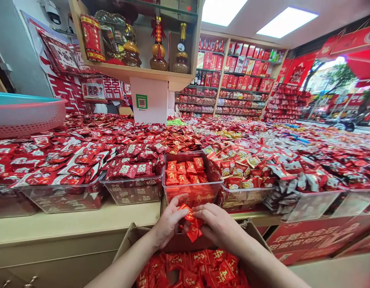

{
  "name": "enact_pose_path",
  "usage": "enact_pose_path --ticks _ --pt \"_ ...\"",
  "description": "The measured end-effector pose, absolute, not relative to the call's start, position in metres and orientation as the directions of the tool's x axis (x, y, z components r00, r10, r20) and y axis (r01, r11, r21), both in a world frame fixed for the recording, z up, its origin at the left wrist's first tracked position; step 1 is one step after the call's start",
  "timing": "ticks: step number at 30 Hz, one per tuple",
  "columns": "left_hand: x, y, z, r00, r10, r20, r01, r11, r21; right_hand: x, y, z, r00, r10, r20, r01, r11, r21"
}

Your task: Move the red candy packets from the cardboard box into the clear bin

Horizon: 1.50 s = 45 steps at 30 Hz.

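Between my hands are a few small red candy packets (191, 229) with gold print. My left hand (169, 221) pinches them from the left, and my right hand (214, 224) closes on them from the right. Below, an open cardboard box (127, 243) holds many more red packets (199, 267). Just beyond my fingers stands a clear plastic bin (193, 191), with the same sort of red packets (181, 173) set in rows inside. Some fingertips are hidden behind the packets I hold.
Clear bins heaped with wrapped sweets line the counter (83, 220), including dark red packets (133, 164) on the left and durian packets (241, 172) on the right. A wooden display cabinet (179, 80) overhangs the back. A pink basket (29, 118) sits at the far left.
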State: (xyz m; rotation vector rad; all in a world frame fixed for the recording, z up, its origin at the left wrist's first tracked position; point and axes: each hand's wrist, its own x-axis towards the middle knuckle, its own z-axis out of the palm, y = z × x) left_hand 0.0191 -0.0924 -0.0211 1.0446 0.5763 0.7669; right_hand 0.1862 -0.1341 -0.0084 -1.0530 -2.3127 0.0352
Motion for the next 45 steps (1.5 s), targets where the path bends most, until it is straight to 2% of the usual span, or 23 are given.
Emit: enact_pose_path --ticks 3,6,9,10,12,15,18,20,25,28,34,36,38,40,41,43,45 --pt "0.019 -0.092 -0.022 0.612 0.789 -0.055 -0.344 0.328 0.880 0.187 -0.139 -0.003 -0.500 0.667 0.552 0.688 0.693 -0.214" --pt "0.019 -0.092 -0.026 0.624 0.780 -0.048 -0.357 0.339 0.870 0.190 -0.139 0.020 -0.411 0.615 0.672 0.728 0.666 -0.164" --pt "0.018 -0.090 -0.032 0.643 0.765 -0.038 -0.346 0.335 0.876 0.191 -0.122 0.055 -0.335 0.606 0.721 0.862 0.506 -0.024" --pt "0.018 -0.090 -0.034 0.649 0.760 -0.033 -0.345 0.333 0.877 0.191 -0.112 0.066 -0.343 0.646 0.682 0.901 0.431 0.045" --pt "0.018 -0.089 -0.038 0.659 0.752 -0.030 -0.337 0.330 0.882 0.189 -0.089 0.084 -0.380 0.771 0.511 0.925 0.325 0.197" --pt "0.017 -0.087 -0.040 0.661 0.750 -0.033 -0.320 0.321 0.891 0.185 -0.054 0.096 -0.404 0.896 0.185 0.880 0.325 0.347" --pt "0.017 -0.086 -0.040 0.656 0.753 -0.045 -0.301 0.316 0.900 0.179 -0.030 0.092 -0.362 0.928 -0.086 0.852 0.367 0.373" --pt "0.016 -0.086 -0.040 0.662 0.748 -0.054 -0.284 0.316 0.905 0.173 -0.021 0.087 -0.328 0.922 -0.208 0.846 0.384 0.369" --pt "0.014 -0.086 -0.039 0.683 0.729 -0.049 -0.262 0.307 0.915 0.163 -0.009 0.077 -0.268 0.888 -0.375 0.845 0.403 0.352" --pt "0.014 -0.084 -0.039 0.694 0.718 -0.046 -0.258 0.308 0.916 0.164 -0.007 0.074 -0.246 0.873 -0.421 0.855 0.400 0.330" --pt "0.014 -0.083 -0.040 0.707 0.705 -0.056 -0.238 0.311 0.920 0.170 -0.009 0.081 -0.262 0.902 -0.343 0.906 0.353 0.236" --pt "0.013 -0.083 -0.038 0.700 0.713 -0.046 -0.249 0.304 0.919 0.174 -0.017 0.089 -0.275 0.927 -0.257 0.919 0.331 0.212" --pt "0.012 -0.085 -0.035 0.682 0.731 -0.026 -0.280 0.293 0.914 0.179 -0.035 0.095 -0.322 0.944 -0.068 0.934 0.329 0.140" --pt "0.011 -0.087 -0.030 0.657 0.754 0.016 -0.332 0.270 0.904 0.185 -0.064 0.093 -0.354 0.918 0.178 0.927 0.370 -0.066" --pt "0.010 -0.088 -0.028 0.644 0.764 0.042 -0.362 0.256 0.896 0.188 -0.081 0.087 -0.335 0.903 0.270 0.891 0.397 -0.221" --pt "0.011 -0.091 -0.024 0.624 0.776 0.093 -0.422 0.235 0.876 0.192 -0.113 0.064 -0.277 0.936 0.216 0.794 0.350 -0.497" --pt "0.013 -0.094 -0.022 0.612 0.779 0.138 -0.470 0.217 0.856 0.193 -0.137 0.031 -0.213 0.976 0.053 0.664 0.184 -0.725"
